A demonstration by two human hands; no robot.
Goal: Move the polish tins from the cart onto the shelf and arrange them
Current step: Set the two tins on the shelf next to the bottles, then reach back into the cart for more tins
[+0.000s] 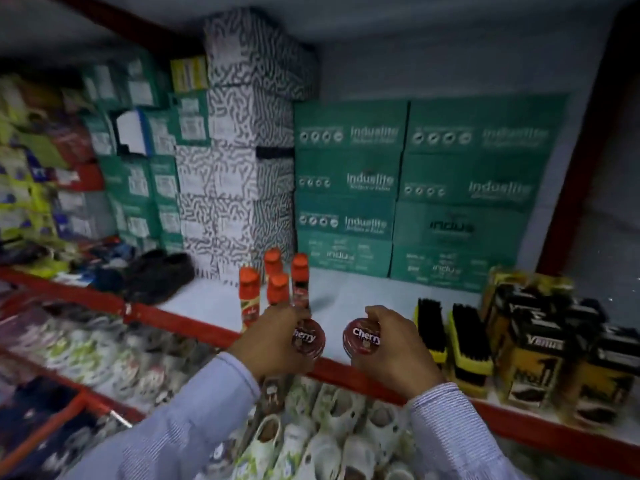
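**Here: two polish tins arriving at the shelf edge**

Each hand grips one round red tin with a "Cherry" lid. The left hand (277, 336) closes over the left tin (309, 338) from above and the side; the right hand (393, 344) does likewise with the right tin (361, 338). Both tins sit at the front of the pale shelf (349, 292), just above its red front rail (194, 323), between the orange-capped bottles (277, 282) and the yellow-backed brushes (450, 337).

To place them well, it seems best to set each tin flat, label up, on the bare patch behind the rail, side by side and level, without nudging the nearest bottle, which stands just beside the left hand's knuckles.

Whether the tins already rest on the shelf or hang just over it cannot be told. The fingers cover part of each lid. The cart is out of view. Motion blur softens the green boxes (349, 188) behind.
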